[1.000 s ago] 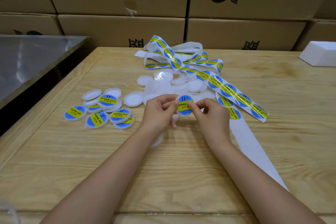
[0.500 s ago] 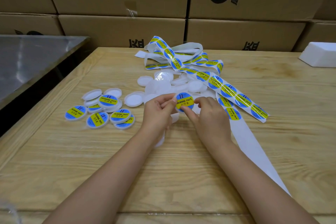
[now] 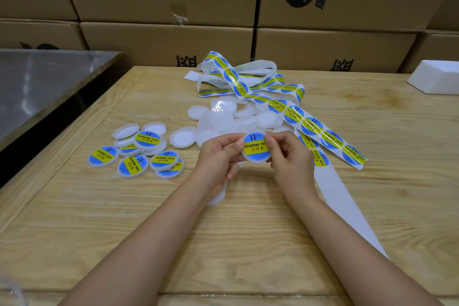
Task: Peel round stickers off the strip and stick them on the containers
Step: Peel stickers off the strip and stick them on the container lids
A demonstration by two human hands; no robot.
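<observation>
Both hands hold one small white round container (image 3: 253, 149) above the table's middle; a blue and yellow round sticker covers its face. My left hand (image 3: 218, 156) grips its left edge with curled fingers. My right hand (image 3: 290, 156) pinches its right edge, thumb on the sticker. The sticker strip (image 3: 310, 126) trails from the far middle to the right, its bare white backing (image 3: 347, 206) running toward me. Plain white containers (image 3: 218, 119) lie heaped behind the hands. Several labelled containers (image 3: 134, 156) sit at the left.
Stacked cardboard boxes (image 3: 173, 40) wall off the far side. A metal surface (image 3: 37, 82) stands to the left, past the wooden table's (image 3: 124, 231) edge. A white foam block (image 3: 437, 77) sits at the far right. Another white container (image 3: 218, 196) lies under my left wrist.
The sticker has gone from standing between my fingertips to lying flat on the container. The container has turned so its label faces me, and both hands have shifted slightly right.
</observation>
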